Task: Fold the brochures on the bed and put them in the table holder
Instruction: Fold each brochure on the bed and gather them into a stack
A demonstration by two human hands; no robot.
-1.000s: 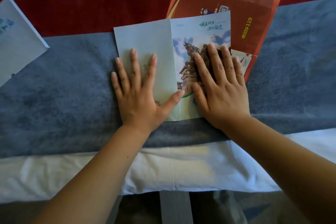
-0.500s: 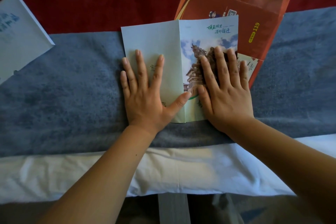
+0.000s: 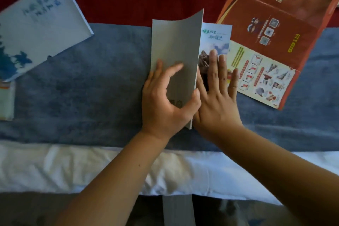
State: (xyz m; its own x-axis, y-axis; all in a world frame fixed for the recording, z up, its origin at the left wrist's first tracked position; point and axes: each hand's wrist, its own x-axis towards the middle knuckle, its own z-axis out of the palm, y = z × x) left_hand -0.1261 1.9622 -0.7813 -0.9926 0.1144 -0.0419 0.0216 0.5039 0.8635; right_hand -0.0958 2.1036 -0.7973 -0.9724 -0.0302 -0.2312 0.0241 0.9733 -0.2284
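Note:
A pale blue-grey brochure lies on the blue bed runner at the centre. Its left panel is lifted and curves over toward the right. My left hand grips that panel near its lower edge, thumb on the right edge and fingers on the back. My right hand lies flat, fingers spread, pressing the right panel, which shows a picture of a building and green lettering. The table holder is not in view.
A red-orange brochure lies unfolded at the upper right, partly under the pale one. A white-and-blue brochure lies at the upper left, with another small folded one at the left edge. White sheet borders the runner's near side.
My left hand went from lying flat on the left panel to gripping it and lifting it over toward the right. My right hand stayed pressing the right panel.

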